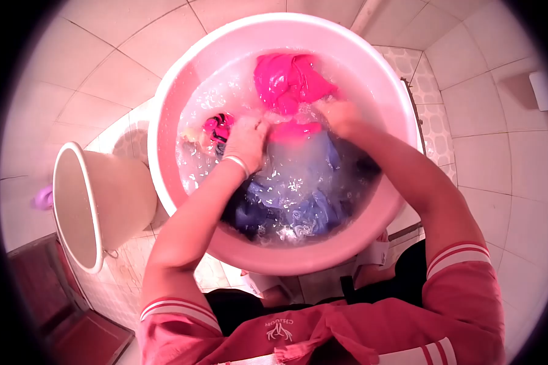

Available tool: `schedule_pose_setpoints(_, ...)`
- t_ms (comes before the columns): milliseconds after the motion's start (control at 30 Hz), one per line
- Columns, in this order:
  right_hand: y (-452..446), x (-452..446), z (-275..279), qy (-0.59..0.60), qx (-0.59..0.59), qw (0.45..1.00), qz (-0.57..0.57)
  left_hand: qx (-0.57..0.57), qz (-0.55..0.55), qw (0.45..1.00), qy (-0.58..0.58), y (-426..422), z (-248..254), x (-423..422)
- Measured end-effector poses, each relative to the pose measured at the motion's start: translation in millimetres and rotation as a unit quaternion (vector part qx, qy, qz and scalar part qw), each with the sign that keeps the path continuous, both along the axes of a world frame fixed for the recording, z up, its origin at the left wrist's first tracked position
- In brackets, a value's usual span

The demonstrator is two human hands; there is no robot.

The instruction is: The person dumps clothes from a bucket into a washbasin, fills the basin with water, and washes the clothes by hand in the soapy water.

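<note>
A large pink tub (304,258) holds cloudy, foamy water with clothes in it. My left hand (248,141), with a bangle at the wrist, is curled at the water's surface left of the middle, its fingers bent. My right hand (341,115) is at the right edge of a bright pink cloth (289,79), its fingertips blurred and partly in the water. Whether either hand grips cloth cannot be made out. Blue cloth (316,210) lies under water nearer to me. A small pink and black patterned cloth (218,128) floats just left of my left hand.
A white bucket (125,198) lies tipped on its side left of the tub. Behind it is a purple object (44,198). A dark red piece of furniture (85,334) stands at the lower left. Tiled walls (484,155) surround the tub, and my feet are below its near rim.
</note>
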State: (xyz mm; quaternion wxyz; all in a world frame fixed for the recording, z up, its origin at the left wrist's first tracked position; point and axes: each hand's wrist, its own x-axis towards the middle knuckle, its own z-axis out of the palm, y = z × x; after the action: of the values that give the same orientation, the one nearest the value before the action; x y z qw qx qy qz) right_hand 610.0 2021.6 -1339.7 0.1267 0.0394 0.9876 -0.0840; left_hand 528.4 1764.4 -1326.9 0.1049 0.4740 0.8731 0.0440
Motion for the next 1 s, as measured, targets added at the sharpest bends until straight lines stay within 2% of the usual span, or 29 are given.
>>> schedule_pose_setpoints(33,9.0,-2.1,12.6,0.009,0.016,1.0,-0.002,-0.001,-0.001,1.0,-0.002,-7.7,5.5,-2.6)
schedule_pose_setpoints(100,27.5,-0.6,27.5,0.017,0.03,0.999,-0.005,0.073,-0.008,0.997,0.035,-23.3,30.1,2.2)
schedule_pose_setpoints(133,37.2,2.7,31.1,0.073,0.027,0.997,0.006,-0.003,-0.005,0.999,0.044,-35.3,36.1,11.2)
schedule_pose_setpoints(167,45.1,5.2,31.7,0.128,0.024,0.991,0.016,-0.005,-0.006,0.999,0.043,-42.7,39.4,19.4)
schedule_pose_setpoints(233,56.4,7.5,29.7,0.144,0.025,0.989,0.009,-0.153,-0.005,0.985,0.076,-52.0,45.5,36.0)
schedule_pose_setpoints(267,59.6,9.9,30.2,0.161,0.028,0.987,0.002,-0.163,0.013,0.981,0.105,-52.5,54.0,45.5)
schedule_pose_setpoints(300,62.4,13.2,31.1,0.159,0.027,0.987,0.001,-0.164,0.011,0.981,0.104,-46.2,62.0,49.4)
schedule_pose_setpoints(367,68.0,15.3,38.2,0.254,-0.023,0.963,0.082,-0.172,-0.002,0.98,0.096,-15.4,86.4,59.6)
schedule_pose_setpoints(400,69.3,16.9,40.5,0.257,-0.021,0.963,0.08,-0.07,-0.001,0.996,0.052,-2.4,87.1,65.4)
schedule_pose_setpoints(433,70.6,18.9,40.5,0.241,-0.018,0.963,0.123,-0.025,-0.041,0.999,0.022,9.6,82.3,66.3)
schedule_pose_setpoints(500,71.7,25.7,35.6,0.227,-0.013,0.96,0.164,-0.055,-0.082,0.994,0.049,29.2,57.9,64.0)
schedule_pose_setpoints(567,65.5,36.6,33.0,0.144,0.009,0.987,0.068,-0.087,-0.072,0.989,0.095,38.2,35.6,54.3)
schedule_pose_setpoints(600,65.5,38.1,39.9,0.059,0.011,0.997,0.048,-0.092,-0.079,0.99,0.077,37.1,32.3,44.7)
schedule_pose_setpoints(633,64.6,39.8,41.2,0.061,0.012,0.997,0.046,-0.09,-0.071,0.993,0.036,38.4,39.1,35.9)
schedule_pose_setpoints(700,63.5,42.8,44.3,0.052,-0.029,0.998,-0.029,-0.085,-0.021,0.994,0.068,41.0,43.4,30.0)
schedule_pose_setpoints(733,63.4,40.6,50.9,0.058,-0.031,0.997,-0.029,-0.086,-0.021,0.993,0.073,41.5,39.4,28.4)
schedule_pose_setpoints(800,65.0,37.4,65.4,-0.064,-0.05,0.995,-0.064,-0.12,-0.023,0.98,0.156,41.8,27.1,28.2)
schedule_pose_setpoints(833,67.7,37.7,64.2,-0.063,-0.05,0.995,-0.062,-0.12,-0.02,0.98,0.157,42.5,34.3,30.7)
schedule_pose_setpoints(900,71.7,37.6,58.9,0.094,-0.058,0.994,0.018,-0.077,-0.005,0.995,0.066,42.0,47.2,34.5)
schedule_pose_setpoints(933,71.2,34.8,69.6,0.094,-0.058,0.994,0.02,-0.035,0.005,0.999,0.011,38.1,42.9,29.0)
schedule_pose_setpoints(967,69.2,30.5,92.3,0.134,-0.08,0.987,0.044,-0.035,0.007,0.999,0.012,37.6,41.0,24.9)
schedule_pose_setpoints(1000,66.1,25.9,112.7,0.174,-0.101,0.977,0.067,0.022,0.02,0.999,0.011,37.0,39.5,20.4)
